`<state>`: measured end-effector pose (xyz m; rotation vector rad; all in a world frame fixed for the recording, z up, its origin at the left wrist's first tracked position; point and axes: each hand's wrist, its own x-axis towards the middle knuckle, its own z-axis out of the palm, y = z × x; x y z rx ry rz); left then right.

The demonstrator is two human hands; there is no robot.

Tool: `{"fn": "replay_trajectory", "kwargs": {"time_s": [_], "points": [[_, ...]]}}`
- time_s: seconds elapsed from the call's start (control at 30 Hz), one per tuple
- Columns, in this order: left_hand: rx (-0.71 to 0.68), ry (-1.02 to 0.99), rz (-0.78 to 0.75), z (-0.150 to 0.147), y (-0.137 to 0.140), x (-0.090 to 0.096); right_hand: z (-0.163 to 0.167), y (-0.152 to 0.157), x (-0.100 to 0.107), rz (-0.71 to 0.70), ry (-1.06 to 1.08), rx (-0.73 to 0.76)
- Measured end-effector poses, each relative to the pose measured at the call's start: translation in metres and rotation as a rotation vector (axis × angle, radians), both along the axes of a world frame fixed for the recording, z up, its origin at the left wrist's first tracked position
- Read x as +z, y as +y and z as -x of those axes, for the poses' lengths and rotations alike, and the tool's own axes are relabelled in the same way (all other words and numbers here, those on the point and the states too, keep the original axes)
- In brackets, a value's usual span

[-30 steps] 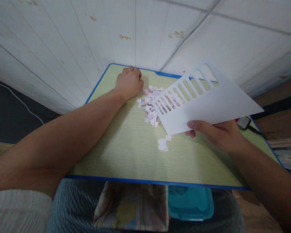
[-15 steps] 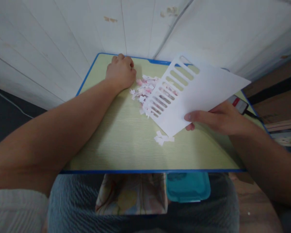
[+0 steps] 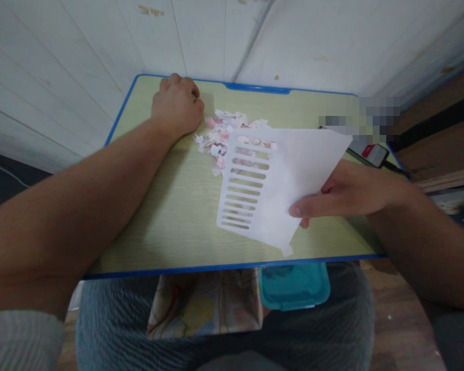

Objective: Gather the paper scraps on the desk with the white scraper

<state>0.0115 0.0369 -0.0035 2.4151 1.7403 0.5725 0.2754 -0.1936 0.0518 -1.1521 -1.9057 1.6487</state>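
Note:
My right hand grips a white sheet by its right edge, thumb on top. A row of rounded slots, from wide to narrow, is cut along the sheet's left side. It is held tilted over the table, covering part of a pile of torn white and pink paper scraps. My left hand rests at the far left of the table, knuckles up and fingers curled, just left of the scraps. Its palm is hidden. A small white scrap shows at the sheet's near corner.
The pale green table has a blue rim. A phone-like device with a cable lies at the right edge. Below the near edge are a patterned fabric container and a turquoise plastic box on my lap. A white wall stands behind.
My right hand has swung the sheet round and brought its slotted end nearer to me, over the loose scraps near the front. My left hand keeps its place on the table. The view has shifted slightly.

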Motion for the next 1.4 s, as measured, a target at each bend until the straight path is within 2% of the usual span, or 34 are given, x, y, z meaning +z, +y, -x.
{"fn": "replay_trajectory", "kwargs": {"time_s": [0.13,0.3,0.43,0.5,0.77,0.87,0.97,1.13,1.23,1.4], "points": [[-0.01,-0.021,0.017,0.0,-0.001,0.001,0.0,0.002,0.006,0.087,0.012,0.088],[0.004,0.007,-0.005,-0.002,-0.005,0.003,-0.003,0.004,0.008,0.11,0.033,0.008],[-0.01,0.034,-0.034,-0.003,-0.006,0.003,-0.003,0.004,0.007,0.172,0.015,0.073],[-0.007,0.008,-0.016,-0.002,-0.005,0.003,-0.002,0.003,0.008,0.174,0.032,0.05],[-0.009,0.01,-0.024,0.0,0.0,0.0,-0.004,0.003,0.004,0.043,0.024,-0.066],[0.002,-0.018,0.02,-0.001,0.0,0.001,-0.005,0.003,0.002,0.061,0.012,-0.015],[0.018,-0.017,0.038,-0.001,-0.002,0.003,-0.001,0.004,-0.001,-0.033,0.019,0.01],[0.01,-0.048,0.052,-0.002,-0.006,0.004,0.009,0.006,-0.005,-0.205,0.042,-0.203],[0.005,-0.011,0.027,-0.002,-0.006,0.004,0.011,0.005,-0.005,-0.211,0.011,-0.258],[0.008,0.051,-0.022,-0.004,-0.006,0.004,0.011,0.006,-0.007,-0.209,-0.009,-0.209]]}}
